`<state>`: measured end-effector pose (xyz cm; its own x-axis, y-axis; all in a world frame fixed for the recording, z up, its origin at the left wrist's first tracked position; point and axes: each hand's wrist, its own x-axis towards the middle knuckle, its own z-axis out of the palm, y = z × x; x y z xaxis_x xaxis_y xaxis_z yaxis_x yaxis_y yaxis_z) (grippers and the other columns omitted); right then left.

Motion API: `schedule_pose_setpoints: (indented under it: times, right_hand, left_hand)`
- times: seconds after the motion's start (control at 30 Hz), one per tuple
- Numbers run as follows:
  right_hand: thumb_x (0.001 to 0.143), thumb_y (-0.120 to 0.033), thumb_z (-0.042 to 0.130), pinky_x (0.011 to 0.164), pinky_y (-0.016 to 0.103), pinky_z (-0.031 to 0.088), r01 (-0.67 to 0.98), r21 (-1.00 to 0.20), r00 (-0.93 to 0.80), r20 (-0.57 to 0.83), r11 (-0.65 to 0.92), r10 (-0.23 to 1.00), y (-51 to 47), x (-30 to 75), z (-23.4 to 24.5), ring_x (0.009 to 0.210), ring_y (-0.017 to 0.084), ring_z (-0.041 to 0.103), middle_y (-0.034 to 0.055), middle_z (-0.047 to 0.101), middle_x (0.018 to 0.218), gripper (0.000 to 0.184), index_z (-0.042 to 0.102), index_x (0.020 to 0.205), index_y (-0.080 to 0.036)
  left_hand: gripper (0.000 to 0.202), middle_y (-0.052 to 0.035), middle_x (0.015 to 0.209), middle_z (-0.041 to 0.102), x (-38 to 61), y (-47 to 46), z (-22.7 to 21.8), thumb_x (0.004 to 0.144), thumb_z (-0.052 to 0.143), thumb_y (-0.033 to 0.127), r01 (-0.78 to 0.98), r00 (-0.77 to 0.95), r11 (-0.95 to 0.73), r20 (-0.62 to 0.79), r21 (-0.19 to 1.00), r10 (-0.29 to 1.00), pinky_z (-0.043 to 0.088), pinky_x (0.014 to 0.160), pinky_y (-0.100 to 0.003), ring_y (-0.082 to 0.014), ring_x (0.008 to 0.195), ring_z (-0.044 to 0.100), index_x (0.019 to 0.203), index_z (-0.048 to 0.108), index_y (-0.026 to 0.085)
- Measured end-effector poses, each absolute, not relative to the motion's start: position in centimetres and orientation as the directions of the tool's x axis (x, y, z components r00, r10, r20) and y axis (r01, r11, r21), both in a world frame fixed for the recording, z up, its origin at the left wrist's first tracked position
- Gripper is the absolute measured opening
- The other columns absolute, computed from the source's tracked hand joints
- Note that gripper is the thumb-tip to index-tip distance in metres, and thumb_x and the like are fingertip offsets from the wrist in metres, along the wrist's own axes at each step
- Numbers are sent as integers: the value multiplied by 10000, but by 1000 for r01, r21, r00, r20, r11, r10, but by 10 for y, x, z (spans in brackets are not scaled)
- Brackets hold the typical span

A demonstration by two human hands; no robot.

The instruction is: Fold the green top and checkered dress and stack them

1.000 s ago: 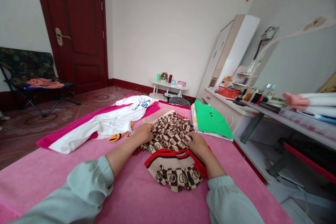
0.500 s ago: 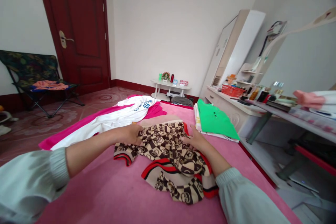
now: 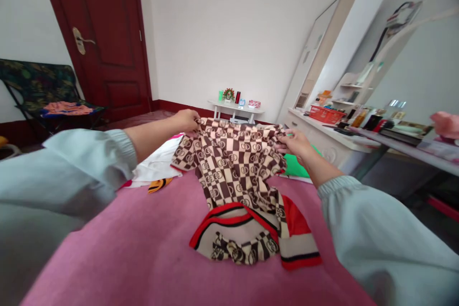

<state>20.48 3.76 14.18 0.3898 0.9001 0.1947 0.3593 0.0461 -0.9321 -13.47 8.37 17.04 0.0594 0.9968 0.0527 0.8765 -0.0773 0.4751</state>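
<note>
A brown-and-cream checked shirt [image 3: 233, 167] with red, black and beige trim is held up by its far edge, spread between my two hands. My left hand [image 3: 187, 122] pinches its upper left corner. At the upper right corner, my right hand [image 3: 294, 144] grips the cloth with closed fingers. The shirt's near part, with a trimmed band and a bunched checked piece, lies on the pink bed cover [image 3: 125, 253]. Behind my left forearm is a white garment [image 3: 154, 162], and a green garment [image 3: 299, 166] is partly hidden behind my right hand.
A small orange-and-black cloth piece [image 3: 159, 185] lies left of the shirt. On the right stands a dressing table [image 3: 337, 138] with a red basket [image 3: 325, 114] and bottles. A low white table [image 3: 236, 109] is by the far wall, a folding chair [image 3: 39, 86] at left.
Both hands have moved up and apart, lifting the shirt's far edge and stretching it out. The shirt was bunched on the bed before. An orange-and-black piece now shows at left.
</note>
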Motion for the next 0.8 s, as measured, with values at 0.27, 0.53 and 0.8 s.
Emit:
schedule_pose_setpoints:
  times: [0.27,0.53,0.8]
  right_hand:
    - [761,-334,585,909,444,484,657,-684,-12,411,317,912,-45,192,83,1038,234,594,99,596,1181,412,562,1148,-194]
    - [664,-244,645,1109,506,269,891,-288,-333,112,351,936,-149,180,52,1355,312,324,63,358,1484,781,409,1406,-306]
    - [657,-149,473,984,386,441,842,-484,-124,252,236,960,-131,233,49,1111,238,577,72,629,1194,517,607,1153,-203]
  left_hand:
    - [277,-48,1012,656,-113,34,94,794,597,311,811,415,-462,203,358,887,471,815,-279,-194,904,613,1038,680,208]
    - [411,-26,967,689,-115,-98,63,680,669,515,632,566,-494,80,597,820,471,772,-278,-232,918,615,997,689,254]
    - [249,-19,906,695,-111,-82,57,810,454,205,392,498,-408,183,824,848,517,767,-278,-180,862,634,953,656,178]
